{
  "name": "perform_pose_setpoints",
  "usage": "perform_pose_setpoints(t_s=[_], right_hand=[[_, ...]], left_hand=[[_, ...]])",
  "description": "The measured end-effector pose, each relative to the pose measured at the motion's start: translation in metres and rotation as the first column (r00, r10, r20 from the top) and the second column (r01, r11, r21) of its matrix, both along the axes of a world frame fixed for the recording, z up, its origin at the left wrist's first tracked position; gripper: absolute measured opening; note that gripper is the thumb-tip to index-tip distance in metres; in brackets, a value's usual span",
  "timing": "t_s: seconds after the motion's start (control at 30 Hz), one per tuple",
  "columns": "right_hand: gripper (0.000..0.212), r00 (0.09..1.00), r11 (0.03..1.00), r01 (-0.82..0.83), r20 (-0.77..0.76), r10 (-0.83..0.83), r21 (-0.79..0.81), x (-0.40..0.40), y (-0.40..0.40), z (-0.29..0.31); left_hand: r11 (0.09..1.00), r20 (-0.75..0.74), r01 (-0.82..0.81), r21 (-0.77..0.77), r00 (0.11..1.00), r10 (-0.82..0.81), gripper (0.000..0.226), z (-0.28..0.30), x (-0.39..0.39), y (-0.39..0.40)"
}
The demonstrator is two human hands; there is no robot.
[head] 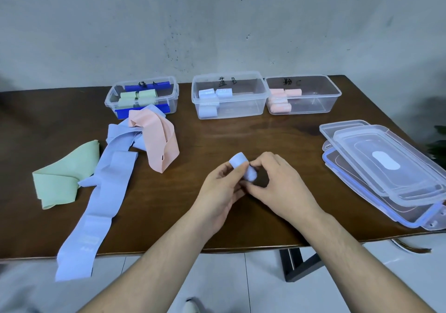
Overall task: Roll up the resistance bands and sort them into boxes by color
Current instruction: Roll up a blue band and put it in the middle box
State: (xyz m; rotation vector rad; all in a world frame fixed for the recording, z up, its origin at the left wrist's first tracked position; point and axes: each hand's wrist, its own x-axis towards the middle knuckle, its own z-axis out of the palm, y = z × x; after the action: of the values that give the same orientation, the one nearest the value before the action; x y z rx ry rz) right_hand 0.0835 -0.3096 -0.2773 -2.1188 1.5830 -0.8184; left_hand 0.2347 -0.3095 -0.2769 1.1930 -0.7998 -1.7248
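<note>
A green band (63,177), a long blue band (96,206) and a pink band (159,141) are lying loose on the tabletop (241,134). At centre, the left hand (223,192) and right hand (277,182) are each pinching the blue roll (242,166) above it. It looks light, soft and springy, likely to unwind unless the grip is squeezing across the coil.

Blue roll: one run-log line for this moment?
blue roll | held by left hand and right hand | fully rolled | above table | middle box open
</note>
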Motion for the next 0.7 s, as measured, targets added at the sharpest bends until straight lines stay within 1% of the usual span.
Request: perform_pose_setpoints(t_s=[0.1, 0.13, 0.23, 0.3, 0.37, 0.43, 0.5, 0.63, 0.7], right_hand=[[0.032, 0.999, 0.999, -0.04, 0.024, 0.04, -0.003, -0.001, -0.005, 0.001], [0.039, 0.998, 0.998, -0.059, 0.023, 0.059, -0.008, -0.002, -0.008, 0.002], [0.067, 0.995, 0.995, -0.096, 0.02, 0.096, 0.02, -0.004, -0.016, 0.008], [0.076, 0.992, 0.991, -0.127, -0.003, 0.127, 0.052, -0.003, -0.022, 0.016], [0.078, 0.986, 0.984, -0.156, -0.044, 0.16, 0.085, 0.001, -0.027, 0.023], [0.076, 0.984, 0.98, -0.165, -0.046, 0.171, 0.111, 0.006, -0.033, 0.027], [0.074, 0.986, 0.983, -0.161, -0.022, 0.163, 0.088, 0.011, -0.039, 0.027], [0.072, 0.99, 0.988, -0.139, -0.028, 0.141, 0.073, 0.02, -0.051, 0.027], [0.068, 0.993, 0.993, -0.107, -0.053, 0.11, 0.056, 0.026, -0.058, 0.029]], left_hand=[[1.0, -0.011, 0.022, 0.0, 1.0, -0.022, 0.027, 0.006, 0.008, -0.008], [0.999, -0.008, 0.031, -0.006, 0.999, -0.031, 0.026, 0.008, 0.01, -0.011], [0.998, 0.01, 0.06, -0.005, 0.998, -0.06, 0.022, 0.013, 0.016, -0.018], [0.996, 0.041, 0.095, -0.002, 0.995, -0.094, 0.019, 0.016, 0.019, -0.024], [0.989, 0.108, 0.146, -0.009, 0.984, -0.144, 0.022, 0.018, 0.022, -0.03], [0.985, 0.145, 0.175, 0.002, 0.974, -0.173, 0.018, 0.022, 0.025, -0.035], [0.984, 0.153, 0.178, 0.009, 0.972, -0.177, 0.016, 0.024, 0.029, -0.041], [0.981, 0.175, 0.193, 0.006, 0.966, -0.191, 0.03, 0.028, 0.037, -0.056], [0.977, 0.184, 0.213, 0.005, 0.96, -0.21, 0.023, 0.031, 0.042, -0.064]])
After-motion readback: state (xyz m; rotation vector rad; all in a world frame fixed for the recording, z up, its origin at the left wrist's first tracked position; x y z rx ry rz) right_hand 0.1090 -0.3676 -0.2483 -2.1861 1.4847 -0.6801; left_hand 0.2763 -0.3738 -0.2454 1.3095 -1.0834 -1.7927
